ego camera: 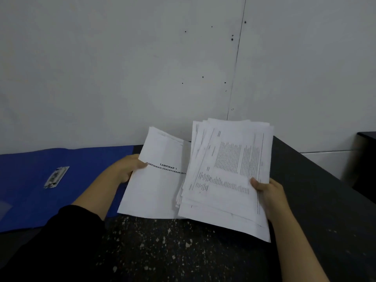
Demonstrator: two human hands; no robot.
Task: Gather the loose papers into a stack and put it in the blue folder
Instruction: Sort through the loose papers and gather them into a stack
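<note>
My right hand [268, 192] grips an uneven stack of printed white papers [227, 169] by its right edge, thumb on top, lifted above the dark table. A single white sheet headed "LAMPIRAN 1" [156, 180] is pinched at its left edge by my left hand [128, 167]; its right side tucks under the stack. The blue folder [61, 186] lies open and flat on the table to the left, with a metal clip fastener [56, 177] on its inner face.
The dark speckled table [162, 247] runs up against a pale wall [142, 68] at the back. Its right edge drops off beside a black object [366, 159]. A black sleeve covers my left forearm.
</note>
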